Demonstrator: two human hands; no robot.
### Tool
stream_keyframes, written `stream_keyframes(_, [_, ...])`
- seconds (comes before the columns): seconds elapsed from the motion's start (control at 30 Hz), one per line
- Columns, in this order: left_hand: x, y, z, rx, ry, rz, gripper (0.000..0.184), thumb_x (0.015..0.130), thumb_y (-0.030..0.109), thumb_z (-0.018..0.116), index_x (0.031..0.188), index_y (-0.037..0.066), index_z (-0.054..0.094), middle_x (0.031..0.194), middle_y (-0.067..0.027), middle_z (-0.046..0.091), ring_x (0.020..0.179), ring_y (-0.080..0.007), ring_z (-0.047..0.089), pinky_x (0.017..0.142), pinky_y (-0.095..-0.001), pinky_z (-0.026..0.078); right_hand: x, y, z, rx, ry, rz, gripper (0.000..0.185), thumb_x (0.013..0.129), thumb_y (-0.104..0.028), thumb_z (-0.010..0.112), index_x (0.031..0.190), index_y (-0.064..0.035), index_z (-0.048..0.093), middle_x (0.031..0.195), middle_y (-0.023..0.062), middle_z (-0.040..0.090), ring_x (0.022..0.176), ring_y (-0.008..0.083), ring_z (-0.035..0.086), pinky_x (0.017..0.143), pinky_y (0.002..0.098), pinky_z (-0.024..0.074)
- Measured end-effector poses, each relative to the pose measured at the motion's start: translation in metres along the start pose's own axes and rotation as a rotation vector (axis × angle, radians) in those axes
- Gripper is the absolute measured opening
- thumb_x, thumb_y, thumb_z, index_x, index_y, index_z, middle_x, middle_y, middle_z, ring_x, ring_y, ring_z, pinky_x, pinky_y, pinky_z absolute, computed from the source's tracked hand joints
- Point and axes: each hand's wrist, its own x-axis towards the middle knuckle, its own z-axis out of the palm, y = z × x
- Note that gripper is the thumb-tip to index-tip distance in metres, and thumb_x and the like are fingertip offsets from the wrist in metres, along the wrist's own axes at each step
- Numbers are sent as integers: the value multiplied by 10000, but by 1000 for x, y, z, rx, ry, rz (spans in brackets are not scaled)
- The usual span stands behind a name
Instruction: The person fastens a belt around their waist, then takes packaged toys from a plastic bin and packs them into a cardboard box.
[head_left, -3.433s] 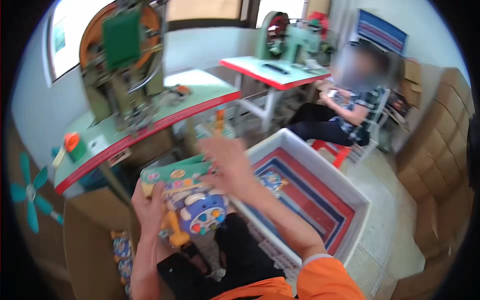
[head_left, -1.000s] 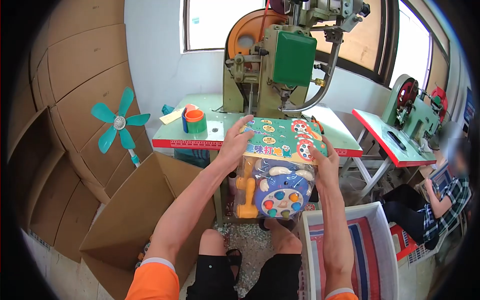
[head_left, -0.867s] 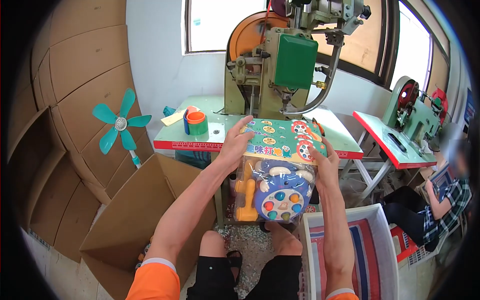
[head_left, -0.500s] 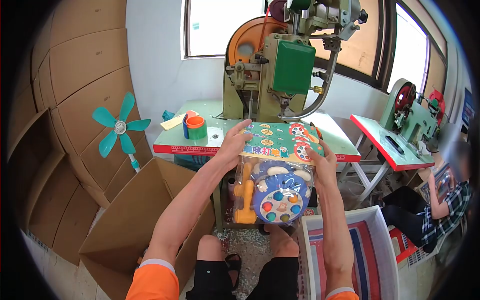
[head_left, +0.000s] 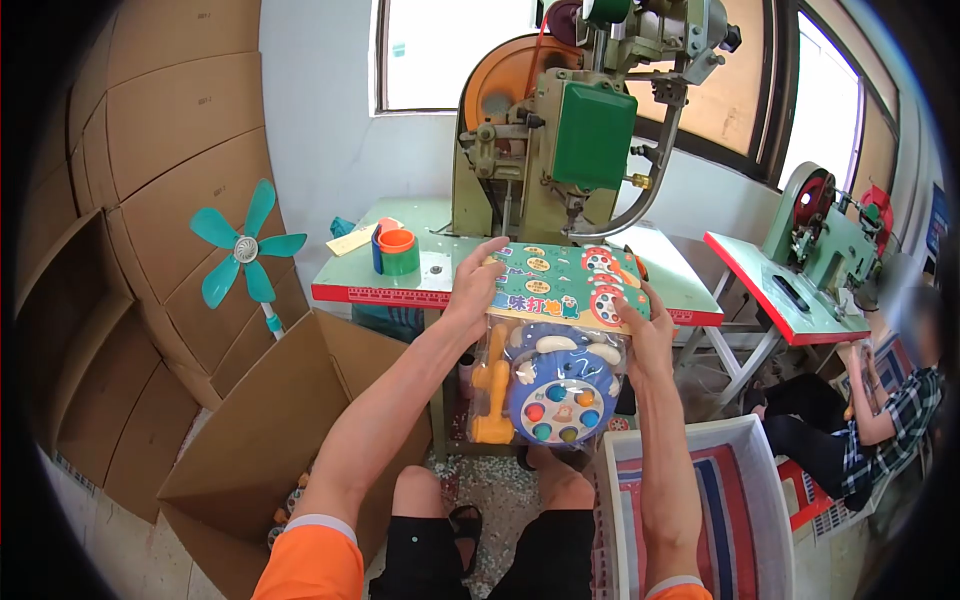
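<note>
Between my hands hangs a clear bag holding a blue whack-a-mole toy (head_left: 565,400), with a ring of coloured knobs on its round white face. A yellow toy hammer (head_left: 493,400) lies beside it in the bag. Across the bag's top sits a printed green and yellow header card (head_left: 548,300). My left hand (head_left: 476,292) is closed on the card's left edge. My right hand (head_left: 649,335) grips its right edge, thumb on the front. The card's far edge is just in front of the green press machine (head_left: 594,135), below its head.
A pale green worktable (head_left: 380,292) carries a roll of tape (head_left: 400,254) and the machine. An open carton (head_left: 270,430) stands left, near a teal fan (head_left: 245,248) and stacked boxes (head_left: 190,130). A white crate (head_left: 770,500) is right; beyond it a person (head_left: 890,430) sits by another machine.
My hands and the bagged toy stay almost in place. The view shifts slightly, so the scene sits a little to the right. The seated person's hands have moved lower.
</note>
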Motion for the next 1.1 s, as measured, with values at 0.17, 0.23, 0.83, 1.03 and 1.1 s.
stream_keyframes(0.17, [-27, -13, 10, 42, 92, 180, 476, 969, -32, 504, 1432, 82, 517, 1230, -112, 626, 1009, -154, 644, 861, -294, 553, -17, 41, -24, 47, 124, 57, 434, 922, -62, 721, 1301, 73, 559, 1150, 147, 688, 969, 166, 684, 780, 295, 583])
stream_keyframes(0.23, [-42, -14, 16, 64, 146, 230, 445, 973, -26, 520, 1402, 92, 542, 1216, -101, 626, 991, -135, 631, 832, -282, 543, -29, 52, -32, 39, 115, 54, 376, 928, -74, 718, 1253, 59, 584, 1113, 134, 701, 944, 163, 696, 780, 291, 580])
stream_keyframes(0.83, [22, 6, -30, 845, 162, 571, 240, 926, 174, 657, 1113, 27, 688, 862, -139, 714, 794, -208, 662, 758, -361, 534, 34, -20, -25, -135, -137, 155, 539, 900, -33, 697, 1351, 146, 462, 933, 131, 709, 676, 91, 671, 510, 208, 464])
stream_keyframes(1.03, [37, 10, -24, 811, 180, 483, 211, 881, 177, 674, 1024, 38, 745, 940, -195, 740, 894, -294, 715, 840, -363, 535, 45, -23, -18, -73, -93, 174, 756, 898, -16, 683, 1469, 206, 240, 1003, 206, 687, 768, 179, 711, 636, 278, 576])
stream_keyframes(1.1, [38, 10, -23, 798, 180, 468, 216, 876, 173, 676, 1024, 32, 745, 938, -190, 742, 889, -288, 716, 839, -363, 535, 48, -22, -20, -77, -94, 183, 795, 897, -13, 680, 1483, 215, 195, 1033, 232, 676, 811, 215, 721, 695, 312, 604])
